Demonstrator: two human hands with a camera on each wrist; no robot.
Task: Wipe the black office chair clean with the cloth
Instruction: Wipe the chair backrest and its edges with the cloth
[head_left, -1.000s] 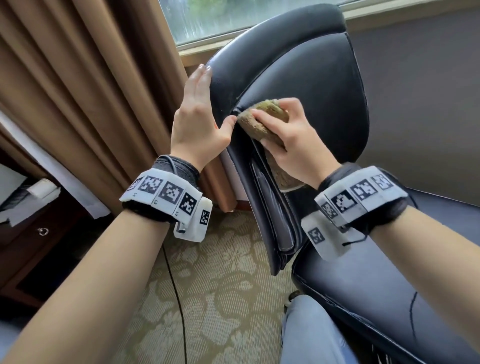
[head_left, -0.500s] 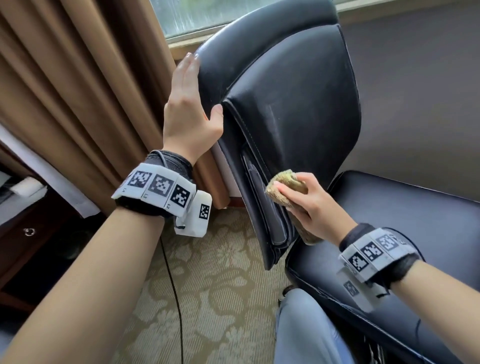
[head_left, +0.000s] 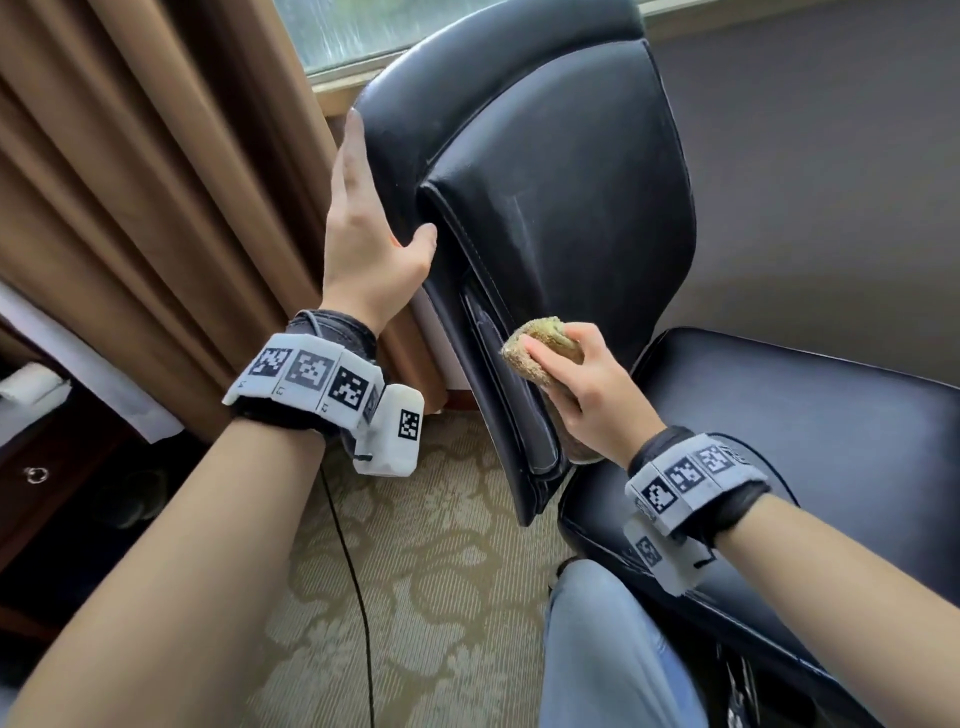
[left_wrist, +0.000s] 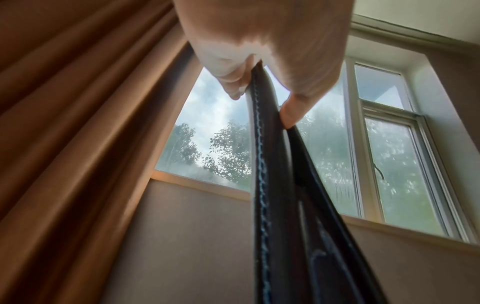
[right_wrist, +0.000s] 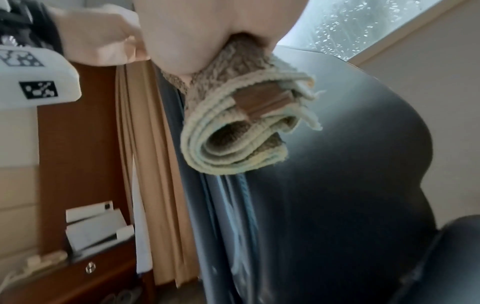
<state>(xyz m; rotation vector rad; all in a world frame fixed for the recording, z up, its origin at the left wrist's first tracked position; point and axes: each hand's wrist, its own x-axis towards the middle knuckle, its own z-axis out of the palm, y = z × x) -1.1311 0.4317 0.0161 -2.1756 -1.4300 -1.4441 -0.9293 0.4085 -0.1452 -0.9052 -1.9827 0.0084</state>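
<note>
Head view: looked down on a black office chair (head_left: 561, 208), backrest at twelve o'clock, seat (head_left: 810, 441) at four o'clock. Left hand (head_left: 369, 228) at ten o'clock clamped the backrest's side edge, fingers straight along the back, thumb hooked onto the front. Right hand (head_left: 582, 384) near centre gripped a folded brownish cloth (head_left: 540, 348), pressed to the lower side seam of the backrest. Patterned carpet (head_left: 415, 571) at six o'clock, brown curtain (head_left: 156, 156) at nine.

Left wrist view: looked up along the chair edge (left_wrist: 262, 164), pinched between fingers (left_wrist: 233, 86) at eleven o'clock and thumb (left_wrist: 293, 111) at one. Window (left_wrist: 337, 154) beyond, curtain (left_wrist: 64, 123) at nine.

Right wrist view: showed cloth (right_wrist: 241, 131) rolled in several layers, squeezed in the curled right hand (right_wrist: 187, 37) at twelve o'clock, lying against the dark backrest (right_wrist: 350, 164).

Judged: stroke probably best run firmly along the stitched seam where dust gathers, with the chair braced so it cannot swivel, then a cleaner cloth fold turned outward.
</note>
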